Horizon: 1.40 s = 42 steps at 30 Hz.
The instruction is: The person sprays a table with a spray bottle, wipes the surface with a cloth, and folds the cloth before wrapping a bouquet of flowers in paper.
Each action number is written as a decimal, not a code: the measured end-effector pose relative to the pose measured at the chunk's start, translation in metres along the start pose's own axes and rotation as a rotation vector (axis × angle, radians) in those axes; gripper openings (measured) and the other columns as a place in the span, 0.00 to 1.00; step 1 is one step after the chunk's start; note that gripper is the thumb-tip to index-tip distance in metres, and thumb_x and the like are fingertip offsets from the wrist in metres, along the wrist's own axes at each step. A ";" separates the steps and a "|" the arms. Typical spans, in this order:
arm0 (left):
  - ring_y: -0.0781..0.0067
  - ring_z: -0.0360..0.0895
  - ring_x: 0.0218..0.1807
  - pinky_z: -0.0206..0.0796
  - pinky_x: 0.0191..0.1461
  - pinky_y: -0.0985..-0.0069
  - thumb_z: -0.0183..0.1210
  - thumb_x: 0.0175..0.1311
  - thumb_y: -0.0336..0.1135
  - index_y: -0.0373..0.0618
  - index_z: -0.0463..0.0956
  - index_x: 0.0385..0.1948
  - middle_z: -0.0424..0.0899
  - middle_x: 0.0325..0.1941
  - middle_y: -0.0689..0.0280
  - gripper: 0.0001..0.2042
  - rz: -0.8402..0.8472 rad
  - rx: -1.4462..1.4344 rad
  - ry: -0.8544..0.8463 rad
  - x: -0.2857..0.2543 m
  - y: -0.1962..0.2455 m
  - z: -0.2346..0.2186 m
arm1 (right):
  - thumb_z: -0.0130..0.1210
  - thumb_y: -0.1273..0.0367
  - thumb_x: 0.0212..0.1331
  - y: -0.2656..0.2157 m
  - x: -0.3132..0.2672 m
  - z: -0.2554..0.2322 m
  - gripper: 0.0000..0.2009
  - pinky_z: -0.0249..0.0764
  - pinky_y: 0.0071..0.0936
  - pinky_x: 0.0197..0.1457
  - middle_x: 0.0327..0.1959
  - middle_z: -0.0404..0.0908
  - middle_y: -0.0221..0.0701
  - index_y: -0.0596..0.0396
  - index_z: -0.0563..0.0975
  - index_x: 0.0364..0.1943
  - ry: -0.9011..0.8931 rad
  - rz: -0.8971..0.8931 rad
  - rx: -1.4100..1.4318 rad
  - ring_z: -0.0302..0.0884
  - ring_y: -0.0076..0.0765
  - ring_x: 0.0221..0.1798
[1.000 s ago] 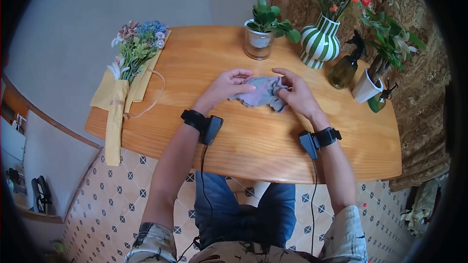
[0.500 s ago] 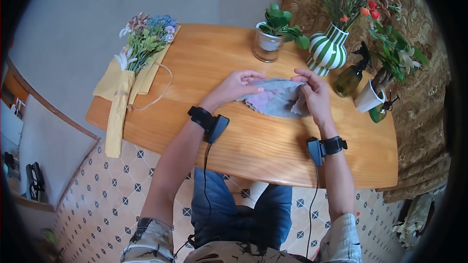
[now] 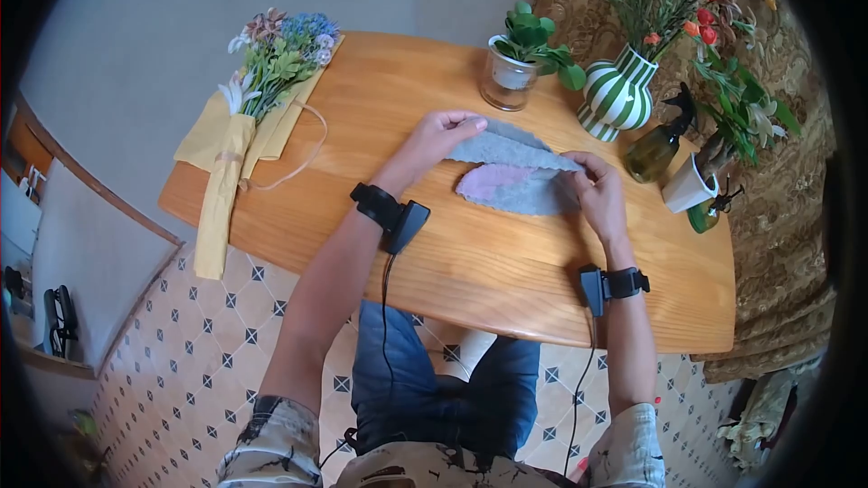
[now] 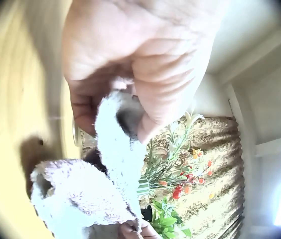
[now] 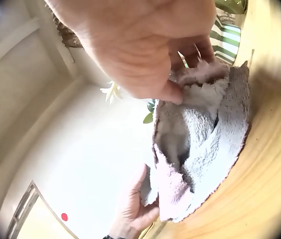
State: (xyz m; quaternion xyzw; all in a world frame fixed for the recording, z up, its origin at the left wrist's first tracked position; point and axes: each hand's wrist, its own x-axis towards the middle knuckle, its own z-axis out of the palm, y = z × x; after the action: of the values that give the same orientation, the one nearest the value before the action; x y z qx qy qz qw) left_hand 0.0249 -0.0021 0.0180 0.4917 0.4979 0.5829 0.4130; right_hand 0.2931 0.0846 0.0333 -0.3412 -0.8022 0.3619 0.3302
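Note:
A grey cloth point(image 3: 529, 197) with a lilac patch is stretched between both hands over the wooden table point(image 3: 434, 253). My left hand point(image 3: 438, 140) pinches its far left edge between thumb and fingers, lifting that edge as a fold. At the other end, my right hand point(image 3: 600, 197) pinches the right corner. The lower part of the cloth, with the lilac patch, lies close over the tabletop. In the right wrist view the cloth point(image 5: 205, 144) looks fuzzy and sags open between the hands.
A bouquet in yellow paper point(image 3: 221, 199) lies at the table's left. Along the far right side stand a potted plant in a glass point(image 3: 506, 86), a green-striped vase point(image 3: 619, 99), a dark spray bottle point(image 3: 653, 149), a white pot point(image 3: 692, 183) and a small green bottle point(image 3: 705, 215).
The crumpled cloth has been spread wider. Its far edge has risen in my left hand, and the right hand has moved to the right, now pinching the right corner. The head view has shifted slightly.

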 end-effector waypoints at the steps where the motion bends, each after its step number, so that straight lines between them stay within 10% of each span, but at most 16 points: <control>1: 0.82 0.77 0.43 0.69 0.47 0.81 0.57 0.66 0.40 0.37 0.77 0.48 0.82 0.40 0.66 0.16 0.000 -0.003 0.000 0.000 0.001 0.000 | 0.53 0.74 0.59 -0.003 0.001 -0.001 0.10 0.70 0.19 0.39 0.32 0.79 0.28 0.62 0.79 0.43 0.027 -0.024 0.028 0.72 0.19 0.33; 12: 0.78 0.79 0.46 0.73 0.47 0.83 0.58 0.63 0.30 0.38 0.74 0.51 0.81 0.47 0.63 0.15 -0.005 -0.518 0.006 -0.008 0.031 -0.002 | 0.48 0.78 0.63 -0.036 0.009 -0.018 0.10 0.73 0.18 0.44 0.36 0.80 0.27 0.61 0.78 0.45 0.178 -0.155 0.156 0.75 0.19 0.38; 25: 0.82 0.77 0.41 0.71 0.42 0.85 0.57 0.64 0.32 0.38 0.77 0.47 0.82 0.42 0.65 0.12 0.145 -0.345 -0.160 0.001 0.102 0.023 | 0.46 0.78 0.63 -0.084 0.011 -0.076 0.13 0.62 0.10 0.37 0.37 0.77 0.20 0.57 0.79 0.48 0.446 -0.423 0.112 0.67 0.10 0.34; 33: 0.89 0.64 0.15 0.55 0.15 0.88 0.59 0.64 0.40 0.38 0.77 0.38 0.75 0.22 0.72 0.13 -0.195 0.075 -0.100 -0.044 0.088 0.000 | 0.53 0.77 0.60 -0.075 -0.018 -0.076 0.12 0.68 0.12 0.42 0.36 0.76 0.20 0.56 0.79 0.47 0.148 -0.193 0.203 0.69 0.13 0.35; 42: 0.89 0.67 0.15 0.59 0.18 0.89 0.61 0.61 0.43 0.42 0.78 0.31 0.76 0.21 0.73 0.12 -0.232 0.247 -0.202 -0.074 0.113 -0.012 | 0.53 0.77 0.57 -0.096 -0.025 -0.089 0.11 0.73 0.18 0.49 0.41 0.82 0.29 0.59 0.80 0.44 -0.101 -0.262 0.376 0.78 0.20 0.43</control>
State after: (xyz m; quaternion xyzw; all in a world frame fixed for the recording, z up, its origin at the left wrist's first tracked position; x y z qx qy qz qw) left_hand 0.0274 -0.0941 0.1177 0.5339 0.5749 0.4138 0.4618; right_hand 0.3463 0.0481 0.1497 -0.1483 -0.7737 0.4755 0.3915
